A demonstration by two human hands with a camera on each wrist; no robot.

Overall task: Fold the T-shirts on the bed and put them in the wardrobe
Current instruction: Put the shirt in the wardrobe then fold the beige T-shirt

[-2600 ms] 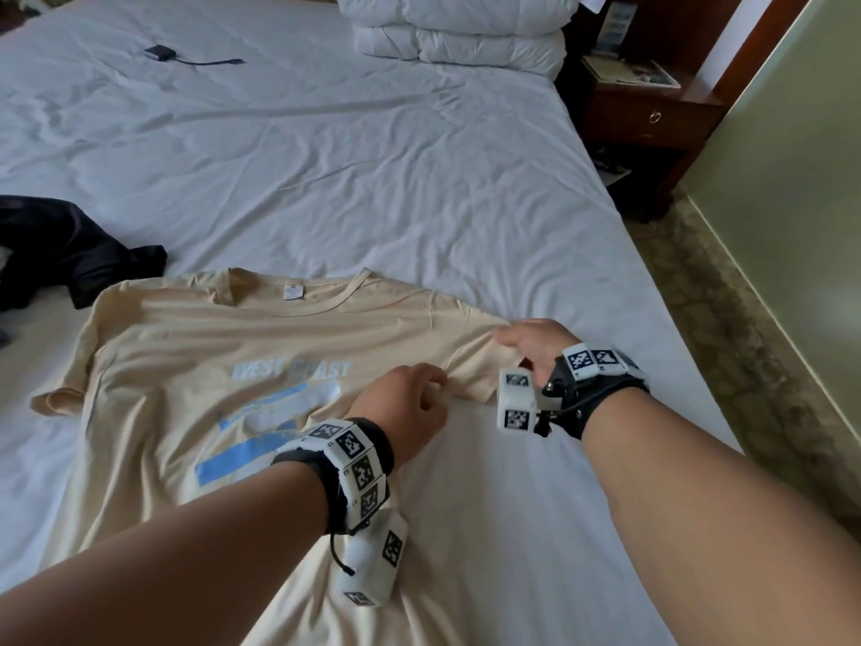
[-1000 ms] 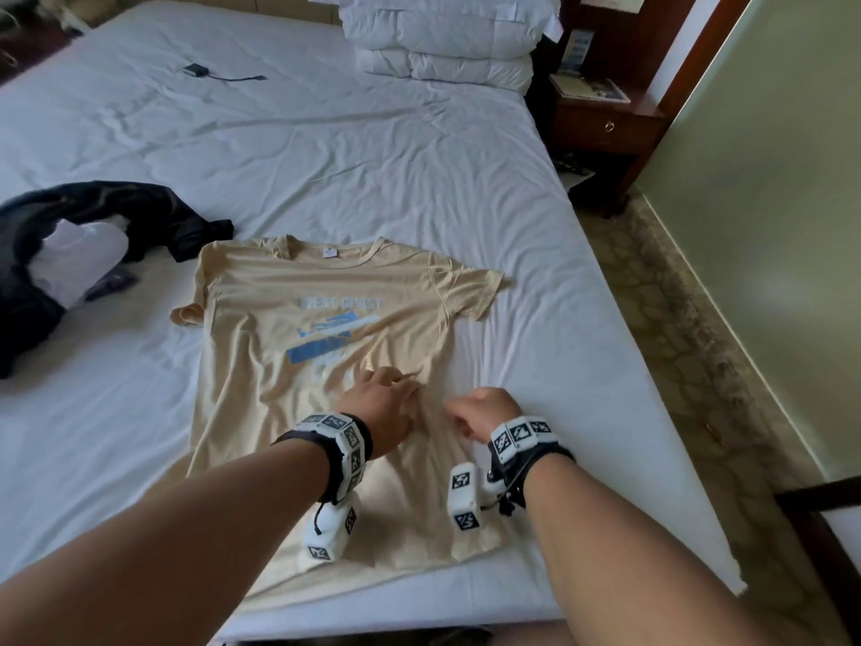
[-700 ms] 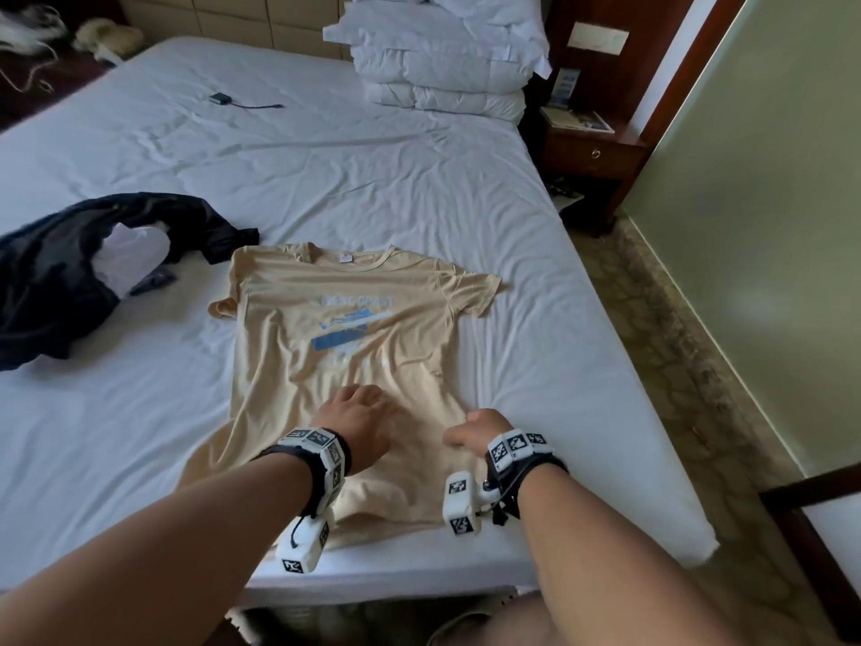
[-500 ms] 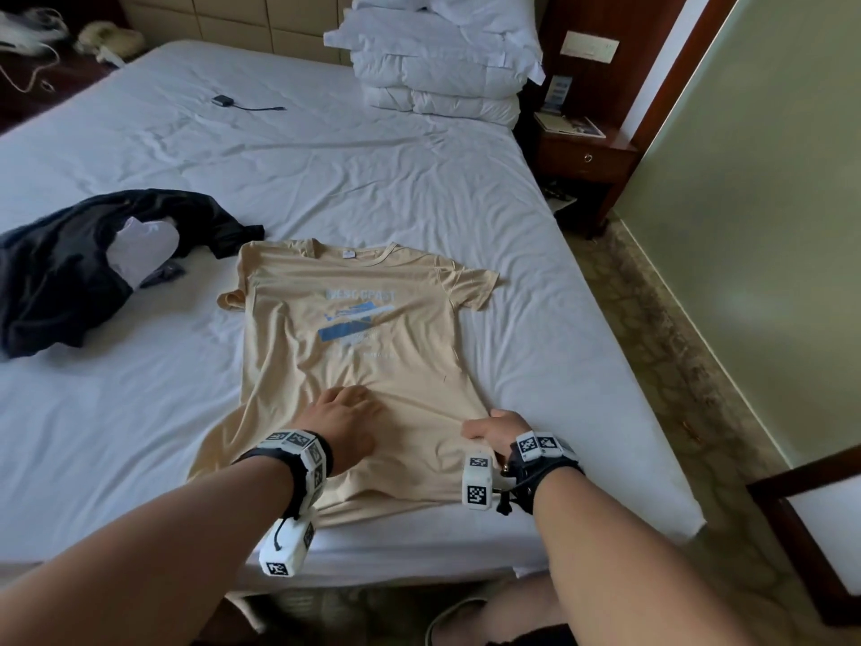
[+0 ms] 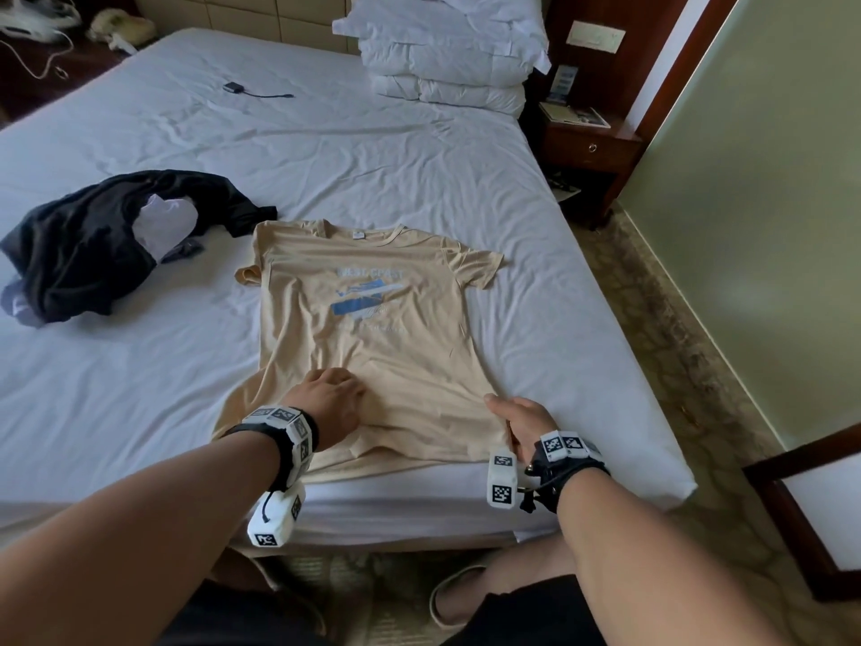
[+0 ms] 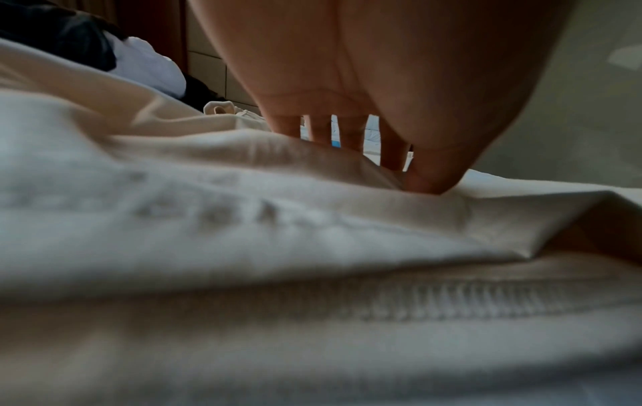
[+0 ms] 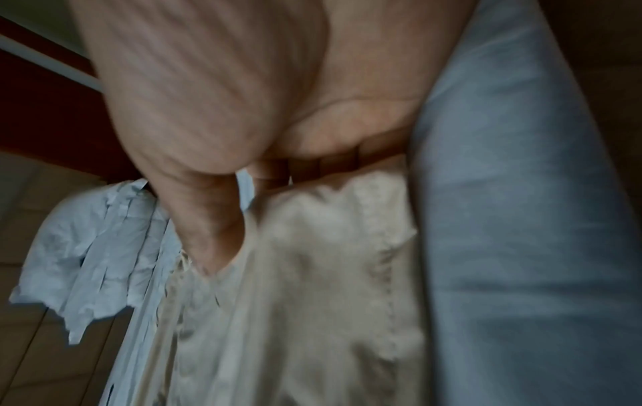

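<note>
From my feed, stacked white pillows [image 5: 447, 53] sit at the bed's head. A small dark device with a cable [image 5: 233, 88] lies on the sheet well apart from them. A wooden nightstand [image 5: 589, 153] with booklets on top stands beside the bed, and patterned carpet [image 5: 652, 319] runs along the green wall [image 5: 768, 179].

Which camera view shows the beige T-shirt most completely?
The head view: the whole T-shirt lies flat on the bed, print visible. The left wrist view shows only blurred folds near the hem; the right wrist view shows a blurred edge.
</note>
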